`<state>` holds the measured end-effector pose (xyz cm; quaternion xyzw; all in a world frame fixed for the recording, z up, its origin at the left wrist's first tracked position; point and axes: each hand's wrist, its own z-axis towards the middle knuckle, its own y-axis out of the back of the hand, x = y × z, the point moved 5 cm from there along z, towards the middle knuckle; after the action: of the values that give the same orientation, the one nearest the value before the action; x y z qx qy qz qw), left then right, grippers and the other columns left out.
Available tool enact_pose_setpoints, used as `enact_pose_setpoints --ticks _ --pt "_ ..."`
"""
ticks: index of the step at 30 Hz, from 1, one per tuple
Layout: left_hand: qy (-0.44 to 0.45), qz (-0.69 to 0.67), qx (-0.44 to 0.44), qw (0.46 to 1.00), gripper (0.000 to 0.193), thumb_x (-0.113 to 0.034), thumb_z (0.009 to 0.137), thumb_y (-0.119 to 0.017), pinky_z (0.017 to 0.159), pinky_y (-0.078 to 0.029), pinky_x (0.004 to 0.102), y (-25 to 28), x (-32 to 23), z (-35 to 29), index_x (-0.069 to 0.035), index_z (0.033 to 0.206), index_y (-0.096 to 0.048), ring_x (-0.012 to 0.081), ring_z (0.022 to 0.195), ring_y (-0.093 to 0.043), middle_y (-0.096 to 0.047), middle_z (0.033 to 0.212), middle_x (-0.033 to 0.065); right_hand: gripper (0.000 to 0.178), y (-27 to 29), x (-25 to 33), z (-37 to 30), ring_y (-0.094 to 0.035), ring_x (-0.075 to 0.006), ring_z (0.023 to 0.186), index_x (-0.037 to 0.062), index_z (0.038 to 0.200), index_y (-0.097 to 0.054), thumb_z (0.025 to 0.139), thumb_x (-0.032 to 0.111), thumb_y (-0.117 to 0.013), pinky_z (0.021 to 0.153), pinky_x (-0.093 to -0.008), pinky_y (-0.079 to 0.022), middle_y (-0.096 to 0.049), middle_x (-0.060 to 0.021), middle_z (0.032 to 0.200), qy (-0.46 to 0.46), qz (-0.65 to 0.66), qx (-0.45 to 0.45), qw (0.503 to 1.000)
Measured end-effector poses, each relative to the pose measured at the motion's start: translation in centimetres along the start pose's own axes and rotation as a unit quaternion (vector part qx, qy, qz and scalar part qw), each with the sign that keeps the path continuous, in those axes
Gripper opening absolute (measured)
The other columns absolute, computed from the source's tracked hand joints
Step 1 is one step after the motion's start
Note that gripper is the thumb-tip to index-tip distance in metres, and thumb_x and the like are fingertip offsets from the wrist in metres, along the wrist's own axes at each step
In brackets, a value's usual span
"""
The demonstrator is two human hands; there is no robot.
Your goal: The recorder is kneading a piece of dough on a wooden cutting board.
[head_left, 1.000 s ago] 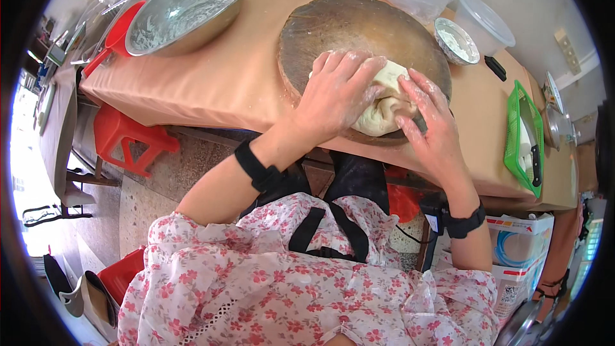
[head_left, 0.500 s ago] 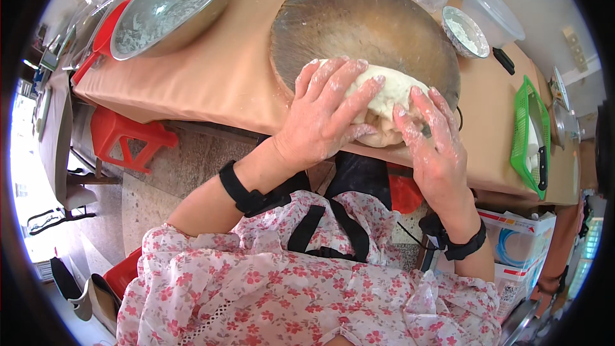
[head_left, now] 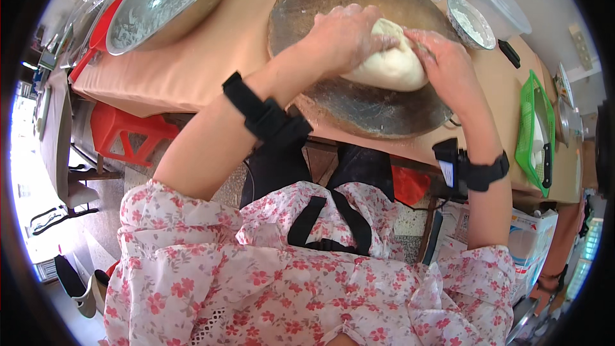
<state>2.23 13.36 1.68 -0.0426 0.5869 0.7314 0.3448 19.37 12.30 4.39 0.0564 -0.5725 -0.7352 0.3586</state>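
Note:
A pale lump of dough [head_left: 392, 64] lies on a round wooden board [head_left: 359, 102] on the table. My left hand [head_left: 343, 38], dusted with flour, curls over the dough's left side. The fingers of my right hand [head_left: 445, 64] grip its right side. Both hands hold the dough between them. Black bands sit on both wrists.
A large metal bowl [head_left: 160, 6] with flour stands at the left. A small bowl of flour [head_left: 471, 22] and clear plastic containers [head_left: 496, 3] sit at the back right. A green basket [head_left: 535, 131] with a knife lies at the right. A red stool [head_left: 125, 138] stands under the table.
My hands were pressing flat on the dough near the board's front edge. They have moved farther onto the board and now gather the dough from both sides.

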Motion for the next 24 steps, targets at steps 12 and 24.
enact_pose_setpoints --ticks 12,24 --pt "-0.057 0.09 -0.151 0.983 0.051 -0.047 0.088 -0.061 0.091 -0.043 0.0482 -0.3 -1.5 -3.4 -0.011 0.124 -0.055 0.0348 0.112 -0.054 -0.058 0.116 0.0154 0.034 -0.9 1.5 -3.4 -0.059 -0.0336 0.109 0.0127 0.125 -0.061 0.093 0.01 -0.052 0.092 -0.0408 -0.047 -0.062 -0.0131 0.12 0.038 -0.018 -0.102 0.994" --pt "-0.177 0.03 -0.227 0.957 0.075 -0.025 0.063 -0.082 0.09 -0.04 0.0438 3.3 -3.9 -11.6 -0.015 0.132 -0.052 0.0328 0.106 -0.049 -0.052 0.115 0.0103 0.057 1.9 8.2 -9.1 -0.053 -0.0323 0.117 0.0118 0.133 -0.055 0.079 0.0 -0.068 0.098 -0.0402 -0.044 -0.055 -0.0127 0.13 0.043 0.003 -0.097 0.994"
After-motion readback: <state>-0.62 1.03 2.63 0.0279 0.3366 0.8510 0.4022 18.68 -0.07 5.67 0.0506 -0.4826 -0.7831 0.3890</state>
